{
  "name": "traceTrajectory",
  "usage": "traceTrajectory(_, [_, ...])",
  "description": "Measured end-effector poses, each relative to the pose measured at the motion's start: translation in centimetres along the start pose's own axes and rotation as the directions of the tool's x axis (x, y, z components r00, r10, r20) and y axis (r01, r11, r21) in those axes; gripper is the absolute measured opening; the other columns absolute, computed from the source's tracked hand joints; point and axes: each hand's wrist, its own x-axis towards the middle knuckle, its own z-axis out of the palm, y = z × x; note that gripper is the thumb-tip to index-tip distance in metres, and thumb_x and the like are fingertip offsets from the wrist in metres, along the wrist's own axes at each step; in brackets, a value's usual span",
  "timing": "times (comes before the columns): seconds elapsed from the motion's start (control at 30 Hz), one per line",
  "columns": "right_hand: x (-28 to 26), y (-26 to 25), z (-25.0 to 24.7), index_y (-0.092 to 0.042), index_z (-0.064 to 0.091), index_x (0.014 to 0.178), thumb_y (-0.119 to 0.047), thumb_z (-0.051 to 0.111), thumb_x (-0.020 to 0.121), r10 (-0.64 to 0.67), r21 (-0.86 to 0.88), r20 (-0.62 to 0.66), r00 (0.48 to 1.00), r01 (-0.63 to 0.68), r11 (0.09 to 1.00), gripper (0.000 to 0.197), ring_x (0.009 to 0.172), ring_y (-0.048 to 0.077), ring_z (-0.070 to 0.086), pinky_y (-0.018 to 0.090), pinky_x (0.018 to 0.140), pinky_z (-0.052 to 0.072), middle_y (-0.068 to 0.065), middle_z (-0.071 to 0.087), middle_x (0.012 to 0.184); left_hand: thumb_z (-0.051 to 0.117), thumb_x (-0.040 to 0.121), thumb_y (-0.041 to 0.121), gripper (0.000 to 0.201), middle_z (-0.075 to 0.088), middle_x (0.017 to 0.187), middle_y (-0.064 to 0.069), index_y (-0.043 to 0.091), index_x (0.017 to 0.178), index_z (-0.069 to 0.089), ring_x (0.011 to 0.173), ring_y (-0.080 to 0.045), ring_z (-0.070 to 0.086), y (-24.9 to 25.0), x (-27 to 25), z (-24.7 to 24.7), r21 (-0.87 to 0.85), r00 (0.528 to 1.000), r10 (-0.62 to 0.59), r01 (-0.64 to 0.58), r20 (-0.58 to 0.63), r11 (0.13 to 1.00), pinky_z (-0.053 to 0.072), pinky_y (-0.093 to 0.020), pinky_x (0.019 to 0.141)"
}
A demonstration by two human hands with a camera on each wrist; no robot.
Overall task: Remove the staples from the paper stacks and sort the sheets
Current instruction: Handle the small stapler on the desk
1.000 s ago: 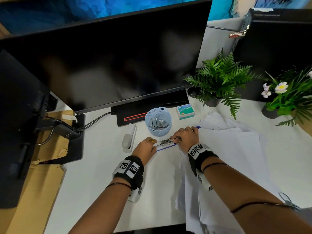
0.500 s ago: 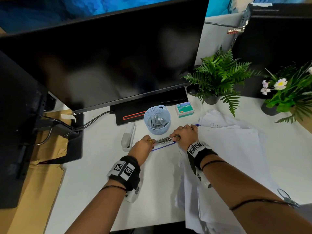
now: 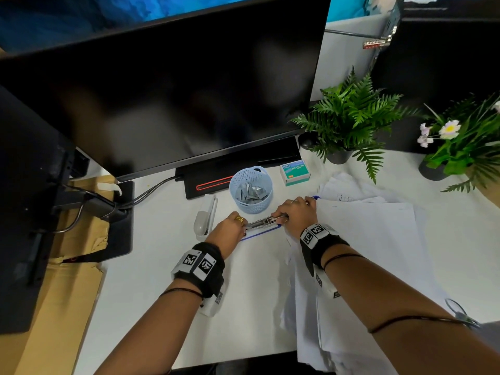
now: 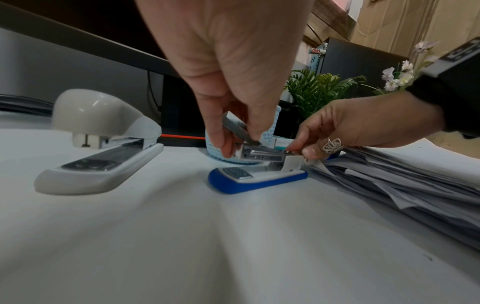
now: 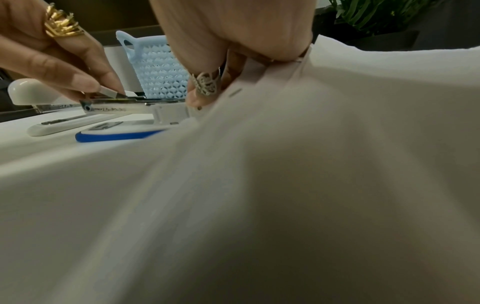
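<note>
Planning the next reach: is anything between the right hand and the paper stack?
Nothing visible. The right hand sits directly against the paper stack at its near corner, while it grips the rear of the blue stapler.

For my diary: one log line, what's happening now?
left hand: pinches staple strip | right hand: holds open blue-based stapler | staples: not removed

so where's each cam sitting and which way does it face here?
Head: above the desk, looking down; both forearms, left hand, right hand, blue stapler, paper pile.
Left wrist: low over the desk, looking along the left hand's fingers toward the stapler, white stapler beside it.
Right wrist: low over the paper, looking toward the basket.
Shared: both wrist views show both hands on the blue stapler.
</note>
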Motion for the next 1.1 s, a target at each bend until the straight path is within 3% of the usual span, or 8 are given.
traceTrajectory(0.27, [-0.1,0.0,0.1,-0.038,0.066,0.112,-0.027,0.049,0.093,0.001,0.008,0.006,1.0,-0.001,1.0,0.028,0.115,0.02,0.048,0.041,0.107,0.019,-0.007,0.062,0.119,0.043,0.098,0.014,0.029,0.052,0.117,-0.013,0.006,0.12,0.06,0.102,-0.027,0.057,0.6,0.7,-1.0,0.094,0.998,0.005,-0.011,0.062,0.995,0.043,-0.027,0.089])
traceTrajectory(0.5, [0.0,-0.1,0.1,-0.039,0.065,0.112,-0.026,0.05,0.091,0.001,0.008,-0.002,1.0,-0.001,1.0,0.029,0.114,0.02,0.048,0.041,0.106,0.019,-0.008,0.062,0.118,0.042,0.1,0.02,0.031,0.055,0.118,-0.014,0.004,0.118,0.06,0.104,-0.028,0.056,1.2,0.9,-1.3,0.13,0.999,0.025,-0.03,0.043,0.991,0.043,-0.029,0.088])
traceTrajectory(0.73, [0.0,-0.1,0.1,-0.038,0.065,0.112,-0.027,0.052,0.091,0.001,0.011,0.001,1.0,-0.001,1.0,0.027,0.114,0.019,0.048,0.042,0.107,0.02,-0.008,0.062,0.118,0.042,0.096,0.013,0.026,0.056,0.114,-0.015,0.006,0.111,0.063,0.099,-0.031,0.057,2.1,1.5,-1.9,0.238,0.996,0.045,-0.063,0.079,0.969,0.044,-0.031,0.08])
traceTrajectory(0.87, [0.0,-0.1,-0.1,-0.037,0.065,0.113,-0.027,0.052,0.092,-0.007,-0.003,0.002,1.0,0.007,1.0,0.027,0.115,0.019,0.048,0.043,0.107,0.02,-0.008,0.062,0.12,0.041,0.098,0.018,0.028,0.056,0.113,-0.013,0.008,0.112,0.063,0.098,-0.03,0.058,2.1,1.5,-1.9,0.285,0.996,0.064,-0.077,0.057,0.955,0.045,-0.032,0.079])
traceTrajectory(1.1, [-0.1,-0.3,-0.2,-0.034,0.067,0.111,-0.029,0.05,0.092,-0.001,0.012,-0.009,1.0,0.001,1.0,0.026,0.113,0.02,0.048,0.042,0.105,0.02,-0.007,0.063,0.117,0.044,0.097,0.019,0.027,0.057,0.11,-0.012,0.005,0.108,0.065,0.097,-0.026,0.057,2.9,2.0,-0.6,0.171,0.997,0.062,-0.053,-0.052,0.984,0.039,-0.026,0.07])
